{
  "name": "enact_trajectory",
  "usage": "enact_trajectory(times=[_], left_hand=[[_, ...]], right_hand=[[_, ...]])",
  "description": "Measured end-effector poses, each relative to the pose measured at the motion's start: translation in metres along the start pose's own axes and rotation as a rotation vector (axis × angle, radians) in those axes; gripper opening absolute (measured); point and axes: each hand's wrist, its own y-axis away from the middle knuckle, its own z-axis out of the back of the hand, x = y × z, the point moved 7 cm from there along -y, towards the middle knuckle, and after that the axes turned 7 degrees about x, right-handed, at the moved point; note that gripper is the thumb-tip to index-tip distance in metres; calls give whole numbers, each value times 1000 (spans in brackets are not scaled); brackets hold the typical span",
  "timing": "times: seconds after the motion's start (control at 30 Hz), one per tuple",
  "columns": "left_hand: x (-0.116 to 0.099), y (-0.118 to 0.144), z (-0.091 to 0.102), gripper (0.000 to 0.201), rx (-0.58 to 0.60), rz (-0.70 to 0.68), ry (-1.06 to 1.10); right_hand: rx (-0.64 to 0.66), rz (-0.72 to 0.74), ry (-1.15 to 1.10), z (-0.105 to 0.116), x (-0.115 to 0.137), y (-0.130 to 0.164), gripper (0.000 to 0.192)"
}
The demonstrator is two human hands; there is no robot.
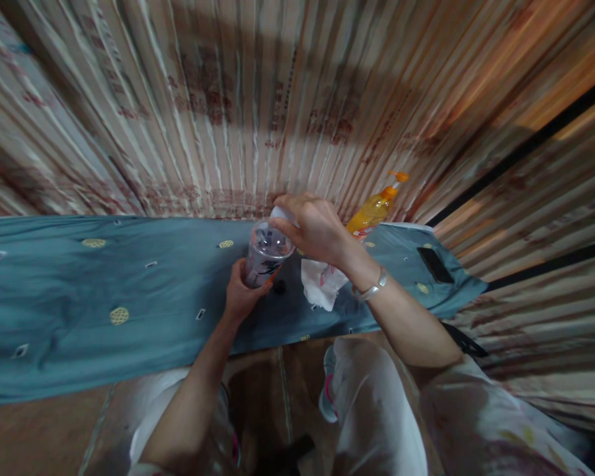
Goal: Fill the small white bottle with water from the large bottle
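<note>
A clear plastic cup (pixel 266 248) with dark printing and an orange mark stands tilted slightly on the blue-green cloth. My left hand (pixel 245 291) is wrapped round its lower part, thumb at the front. At the cup's upper right rim, my right hand (pixel 310 225) is closed over a small white thing (pixel 281 213); its kind is mostly hidden by the fingers. Below my right wrist a crumpled white tissue (pixel 320 281) lies on the cloth. Behind that wrist is a pump bottle (pixel 374 210) of yellow-orange liquid.
The patterned blue-green cloth (pixel 168 277) covers a long narrow table. A dark phone (pixel 435 264) lies near its right end. Pleated curtains (pixel 218 119) hang close behind and to the right, with dark bars across the right side. Tiled floor (pixel 262 390) and my legs show below.
</note>
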Motion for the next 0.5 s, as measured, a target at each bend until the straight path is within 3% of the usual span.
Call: enact_trajectory(times=[0.23, 0.5], left_hand=[[9, -3, -13, 90, 130, 44, 88], [8, -7, -13, 86, 85, 17, 40]], right_hand=[[35, 92, -108, 2, -8, -2, 26], [33, 203, -216, -7, -17, -4, 46]])
